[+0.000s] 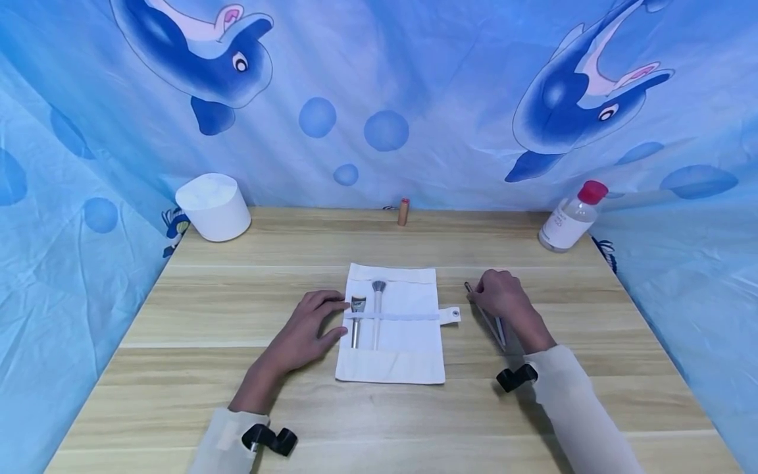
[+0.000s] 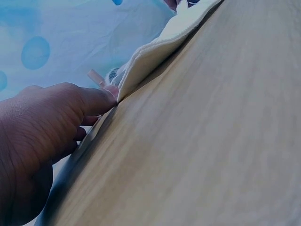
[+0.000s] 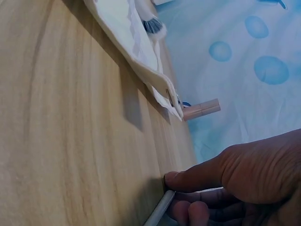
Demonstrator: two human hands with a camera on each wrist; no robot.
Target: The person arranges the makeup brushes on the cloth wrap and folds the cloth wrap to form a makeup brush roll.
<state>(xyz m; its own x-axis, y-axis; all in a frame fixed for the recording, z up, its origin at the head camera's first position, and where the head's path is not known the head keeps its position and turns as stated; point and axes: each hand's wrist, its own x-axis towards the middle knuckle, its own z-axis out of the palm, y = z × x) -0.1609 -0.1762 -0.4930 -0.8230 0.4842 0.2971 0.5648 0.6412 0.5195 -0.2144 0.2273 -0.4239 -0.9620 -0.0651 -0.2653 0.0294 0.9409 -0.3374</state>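
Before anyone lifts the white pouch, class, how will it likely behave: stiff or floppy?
The white pouch will probably be floppy, since its edge curves in both wrist views. It may sag unevenly, as both brushes lie toward its left. They seem unlikely to drop out, tucked under the band.

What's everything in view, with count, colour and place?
Wooden tabletop: one, light brown, foreground
Brush roll: one, white, mid-tabletop
Flat-headed makeup brush: one, silvery handle, roll's left side
Fluffy makeup brush: one, pale handle, just right of it
Slim rod: at least one, greyish, right of the roll
Small tube: one, brown, reddish top, far edge
Bottle: one, clear, red cap, far right
Cylinder: one, white, far left
Dolphin-print curtain: count unclear, blue, around tabletop
Sleeves: two, off-white, foreground
Wrist mounts: two, black, one per sleeve
Left hand: one, bare, at roll's left edge
Right hand: one, bare, pinching the rod
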